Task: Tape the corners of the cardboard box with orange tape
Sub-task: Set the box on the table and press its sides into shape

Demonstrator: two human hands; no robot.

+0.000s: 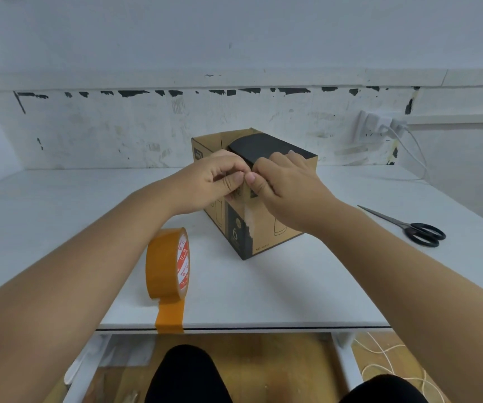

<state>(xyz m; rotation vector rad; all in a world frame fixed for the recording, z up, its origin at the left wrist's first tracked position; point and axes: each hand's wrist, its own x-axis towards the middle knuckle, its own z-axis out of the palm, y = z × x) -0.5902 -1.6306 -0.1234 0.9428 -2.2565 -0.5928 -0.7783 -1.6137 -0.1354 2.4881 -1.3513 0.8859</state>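
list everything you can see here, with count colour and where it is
cardboard box: 1, brown with black panels, table centre, a corner toward the camera
tape roll: 1, orange, on edge left of the box, loose end stuck over the table's front edge
scissors: 1, black handles, on the table at right
table: 1, white
wall socket: 1, white, right wall, white cable plugged in
left hand: 1, at the box's near top corner
right hand: 1, same corner, thumbs meeting

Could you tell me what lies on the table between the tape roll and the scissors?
The cardboard box stands between the tape roll and scissors, per the head view.
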